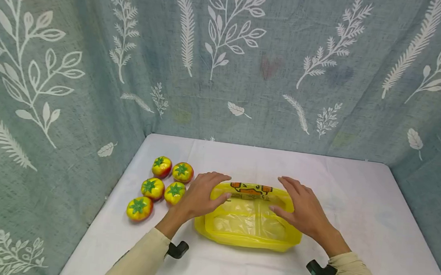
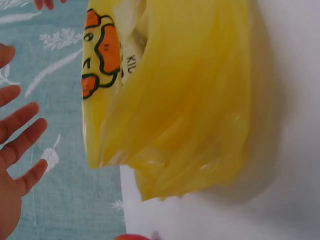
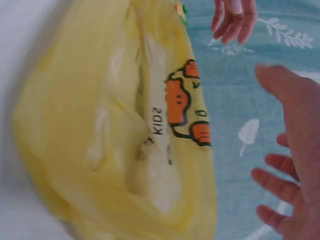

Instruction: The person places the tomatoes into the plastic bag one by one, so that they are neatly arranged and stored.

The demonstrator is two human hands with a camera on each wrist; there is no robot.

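Note:
A yellow plastic bag (image 1: 252,224) with an orange cartoon print stands on the white table, its mouth spread wide and facing up. Over its left rim hovers my left hand (image 1: 204,194), fingers spread and holding nothing. My right hand (image 1: 309,210) is over the right rim, likewise spread and holding nothing. In the left wrist view the left hand (image 2: 17,135) appears beside the bag (image 2: 190,110), with a gap between them. The right wrist view shows the right hand (image 3: 295,150) apart from the bag (image 3: 100,125), fingers loosely bent.
Several red and yellow tomato-like fruits with green tops (image 1: 152,188) lie left of the bag, one of them close by the left forearm. The white table (image 1: 365,204) extends to the right. A blue-green curtain (image 1: 263,106) with white leaf patterns surrounds the back and sides.

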